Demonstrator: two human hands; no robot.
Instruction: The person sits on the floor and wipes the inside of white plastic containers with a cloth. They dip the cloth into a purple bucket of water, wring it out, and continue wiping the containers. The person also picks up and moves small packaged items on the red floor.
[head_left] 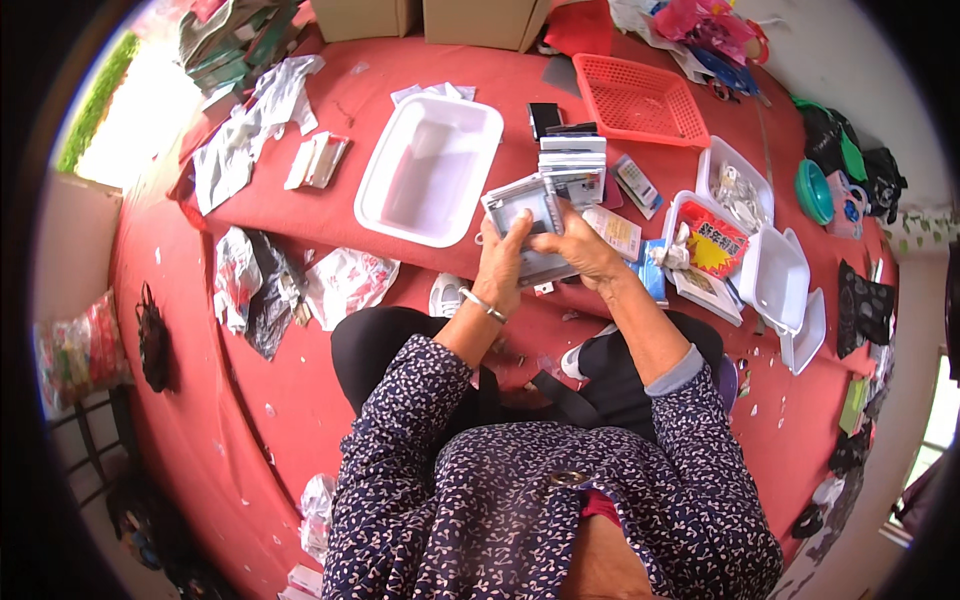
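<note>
My left hand point(502, 262) and my right hand point(588, 252) come together in front of me, both closed on a small bundle of flat grey cases point(527, 203) with clear-looking fronts. My left thumb lies across the front of the top case, and my right fingers press at its right edge. Just beyond the bundle stands a stack of similar flat cases point(573, 158), pale-edged, with a black box point(544, 119) behind it. To the right of my hands lies a cream-coloured flat package point(612, 232). What the cases contain cannot be made out.
A white rectangular basin point(372, 190) stands left of my hands. A red perforated basket point(690, 135) lies at the back right, near white tubs point(790, 262) and a red-and-yellow card point(712, 240). Plastic bags point(350, 285) and a small bundle of packets point(318, 160) lie on the left.
</note>
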